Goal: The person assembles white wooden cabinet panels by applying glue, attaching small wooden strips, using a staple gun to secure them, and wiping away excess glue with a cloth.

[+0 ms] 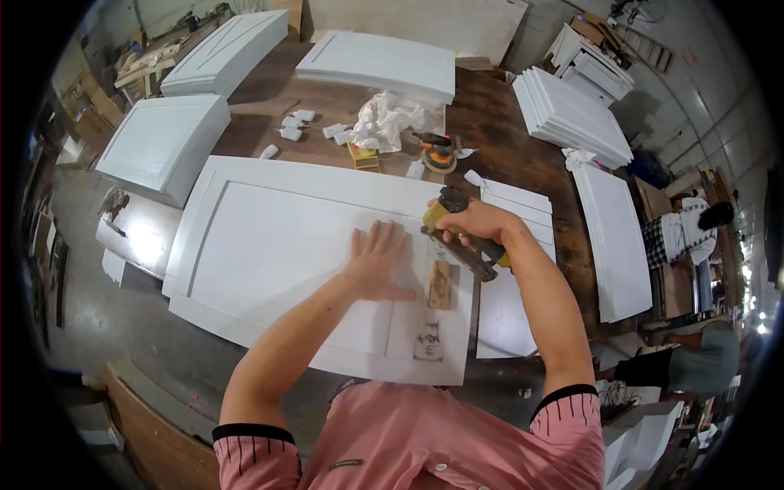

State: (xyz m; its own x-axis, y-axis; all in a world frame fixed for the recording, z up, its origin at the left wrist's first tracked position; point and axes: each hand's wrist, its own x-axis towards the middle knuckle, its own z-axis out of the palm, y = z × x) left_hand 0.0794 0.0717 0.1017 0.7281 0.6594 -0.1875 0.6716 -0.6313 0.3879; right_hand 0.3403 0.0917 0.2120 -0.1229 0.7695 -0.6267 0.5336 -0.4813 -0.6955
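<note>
A large white cabinet door panel (273, 245) with a raised frame lies across the table in front of me. My left hand (377, 268) rests flat on it, fingers spread, holding nothing. My right hand (480, 220) is wrapped round a yellow and black nail gun (472, 260), held over the panel's right end. Whether the gun's nose touches the panel, I cannot tell. Just below the gun, a small wooden block (441, 286) lies on the door frame. Nearer to me on the same strip is a patch with dark handwriting (428, 341).
Narrow white boards (506, 318) lie right of the panel. Beyond are an orange sander (439, 157), a crumpled white cloth (387, 122) and a yellow block (363, 157). White panel stacks (163, 139) (376, 65) (612, 237) ring the table. Two people (690, 229) (702, 359) are at the far right.
</note>
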